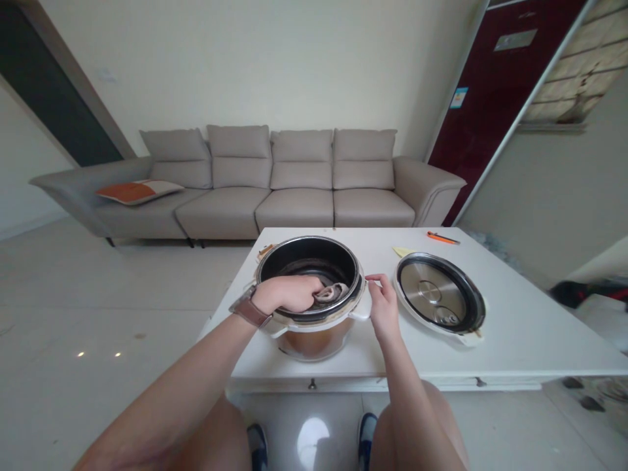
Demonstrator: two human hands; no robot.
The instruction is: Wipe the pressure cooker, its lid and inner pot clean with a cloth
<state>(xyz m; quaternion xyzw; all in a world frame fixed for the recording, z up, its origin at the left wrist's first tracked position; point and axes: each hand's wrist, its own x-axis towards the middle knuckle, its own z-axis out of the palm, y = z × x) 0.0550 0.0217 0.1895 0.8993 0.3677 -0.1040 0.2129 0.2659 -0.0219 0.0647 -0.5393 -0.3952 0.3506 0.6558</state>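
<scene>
Your left grip point(297, 294) clutches the cloth point(331, 292) inside the cooker point(316, 345), just below frame centre; press evenly, work all round. Brace with your right grip point(383, 305) at the side handle point(362, 308); can't tell if it's closed.

The lid point(428, 292) was faced with shiny metal, the cooker point(316, 344) rimmed with smooth plastic, the rag point(332, 294) made of cloth.

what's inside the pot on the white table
Inside the pot are the left hand and a bunched cloth that it holds. Part of the dark bottom shows; whatever lies under the hand and cloth is covered.
</scene>
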